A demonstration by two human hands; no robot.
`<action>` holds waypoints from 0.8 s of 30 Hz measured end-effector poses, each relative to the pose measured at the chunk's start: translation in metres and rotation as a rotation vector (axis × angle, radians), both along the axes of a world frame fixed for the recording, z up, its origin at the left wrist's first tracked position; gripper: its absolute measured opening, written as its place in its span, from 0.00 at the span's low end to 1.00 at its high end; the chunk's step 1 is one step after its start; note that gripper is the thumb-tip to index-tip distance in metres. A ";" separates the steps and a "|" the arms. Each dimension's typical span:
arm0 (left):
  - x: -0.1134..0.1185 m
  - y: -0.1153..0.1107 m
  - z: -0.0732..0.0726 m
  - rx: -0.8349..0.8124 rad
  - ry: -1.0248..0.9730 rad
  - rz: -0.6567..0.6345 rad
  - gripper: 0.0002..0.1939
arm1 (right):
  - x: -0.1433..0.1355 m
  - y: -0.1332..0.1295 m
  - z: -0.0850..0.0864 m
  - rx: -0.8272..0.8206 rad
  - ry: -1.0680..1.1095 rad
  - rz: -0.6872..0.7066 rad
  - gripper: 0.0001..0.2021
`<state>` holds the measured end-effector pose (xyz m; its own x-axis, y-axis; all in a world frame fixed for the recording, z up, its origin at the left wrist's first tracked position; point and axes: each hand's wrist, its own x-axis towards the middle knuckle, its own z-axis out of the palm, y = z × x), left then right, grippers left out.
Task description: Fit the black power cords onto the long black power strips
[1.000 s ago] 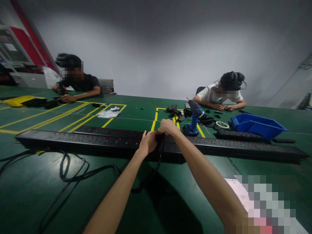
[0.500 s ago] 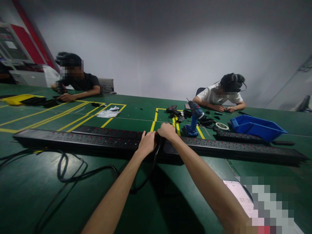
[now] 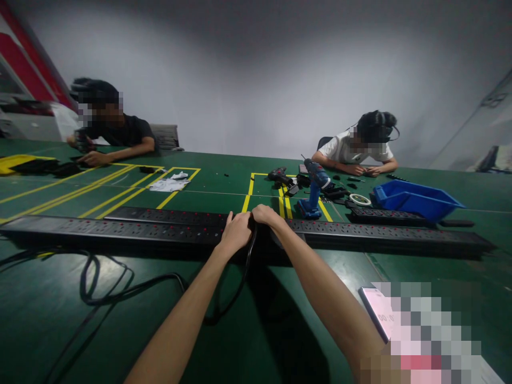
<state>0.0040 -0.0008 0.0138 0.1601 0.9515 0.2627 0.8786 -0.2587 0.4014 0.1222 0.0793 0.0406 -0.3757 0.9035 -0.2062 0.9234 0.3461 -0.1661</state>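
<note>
A long black power strip (image 3: 132, 229) with rows of sockets and small red marks lies across the table in front of me. At its middle my left hand (image 3: 238, 230) is curled against a thick black power cable (image 3: 248, 261), its thumb pointing up. My right hand (image 3: 266, 214) is closed at the upper end of the same cable, touching the left hand. The fingertips of both hands are hidden behind the knuckles. From the hands the cable hangs over the strip's near side and loops across the table at left.
Behind the strip stand a blue cordless drill (image 3: 314, 192), a roll of tape (image 3: 360, 199) and a blue bin (image 3: 416, 200). White papers (image 3: 170, 183) lie at back left. A phone (image 3: 378, 312) rests at front right. Two people (image 3: 132, 133) sit across the green table (image 3: 216, 184).
My view has turned slightly, so the scene sits a little farther left and mostly higher. Both hands stay together at the cable, with hardly any shift against the strip.
</note>
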 end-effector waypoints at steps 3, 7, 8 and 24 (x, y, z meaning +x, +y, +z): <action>0.000 0.001 0.001 -0.004 -0.004 -0.010 0.16 | 0.004 -0.006 -0.002 0.027 0.016 -0.012 0.20; -0.003 0.002 0.000 -0.005 0.025 -0.019 0.19 | 0.007 -0.012 0.001 0.041 0.049 -0.005 0.20; -0.004 0.002 0.000 -0.002 0.030 -0.020 0.20 | 0.008 -0.013 0.003 0.039 0.058 -0.003 0.20; -0.005 0.009 -0.006 -0.029 0.030 -0.022 0.23 | 0.010 -0.022 0.000 0.059 0.124 -0.050 0.16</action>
<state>-0.0010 0.0086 0.0074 0.1881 0.9550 0.2295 0.8847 -0.2662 0.3827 0.1326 0.0578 0.0404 -0.3491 0.9310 -0.1066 0.9134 0.3127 -0.2606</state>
